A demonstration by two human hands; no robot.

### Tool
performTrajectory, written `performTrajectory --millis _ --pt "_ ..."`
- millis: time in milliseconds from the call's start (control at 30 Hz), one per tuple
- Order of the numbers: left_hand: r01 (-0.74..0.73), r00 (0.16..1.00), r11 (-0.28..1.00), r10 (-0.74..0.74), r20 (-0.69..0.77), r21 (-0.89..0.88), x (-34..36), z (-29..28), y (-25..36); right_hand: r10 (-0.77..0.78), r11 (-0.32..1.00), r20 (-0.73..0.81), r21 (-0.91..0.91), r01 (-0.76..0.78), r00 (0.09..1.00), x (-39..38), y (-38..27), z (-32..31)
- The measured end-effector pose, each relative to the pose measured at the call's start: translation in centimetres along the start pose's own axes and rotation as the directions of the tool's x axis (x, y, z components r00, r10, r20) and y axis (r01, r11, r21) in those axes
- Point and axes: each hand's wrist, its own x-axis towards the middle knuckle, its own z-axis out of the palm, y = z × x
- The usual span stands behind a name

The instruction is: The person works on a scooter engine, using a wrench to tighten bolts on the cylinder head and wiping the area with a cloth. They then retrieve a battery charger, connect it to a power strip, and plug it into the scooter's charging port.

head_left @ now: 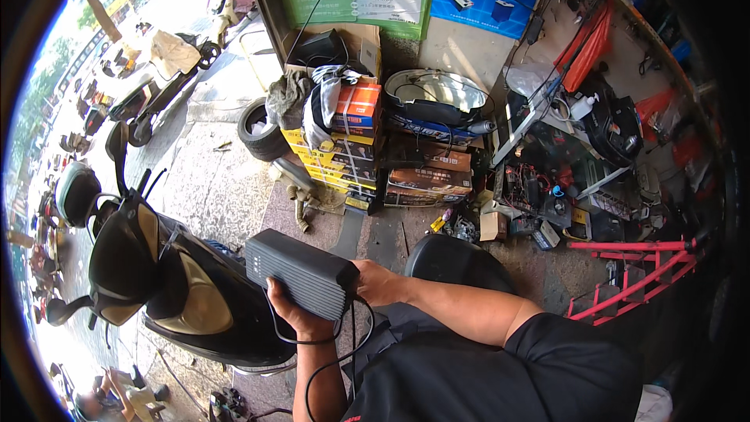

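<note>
A black charger (303, 272), a ribbed box with dark cords, is held up in front of me, tilted. My left hand (297, 314) grips its near edge from below, thumb on the ribbed face and the other fingers hidden beneath. At its right end my right hand (380, 283) is closed, where the cords come out; its fingertips are partly hidden by the box. From there a black cord (319, 371) loops down past my left forearm. Just left of the charger stands a black and gold electric scooter (187, 289).
Strapped yellow boxes (332, 160) with rags on top stand ahead, beside a tyre (262, 129) and brown cartons (430, 172). A black rounded seat (457, 262) is near my right forearm. To the right are a red metal frame (633, 277) and a cluttered shelf (570, 152).
</note>
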Motion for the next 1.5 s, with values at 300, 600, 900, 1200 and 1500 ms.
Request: performTrajectory --millis 300,600,900,1200,1500 --pt "-0.068 0.998 0.992 0.068 0.004 0.11 6.1 -0.5 1.2 0.422 0.526 0.415 0.612 -0.591 0.806 4.9 3.6 -0.6" --pt "-0.108 0.987 0.978 0.126 -0.095 0.179 17.6 1.9 4.4 0.523 0.334 0.285 0.798 -0.501 0.803 13.8 9.9 -11.3" --pt "-0.019 0.985 0.975 0.056 -0.164 0.22 26.1 2.6 4.9 0.68 0.625 -0.374 0.745 -0.233 0.63 18.2 12.2 -33.5" --pt "0.088 0.963 0.965 -0.019 -0.269 0.249 28.8 0.4 5.1 0.704 0.65 -0.435 0.714 -0.262 0.561 18.8 11.9 -33.3" --pt "0.097 0.994 0.923 -0.071 -0.081 0.372 30.9 -2.7 5.1 0.679 0.734 -0.689 0.645 -0.211 0.254 4.4 7.8 -32.6"
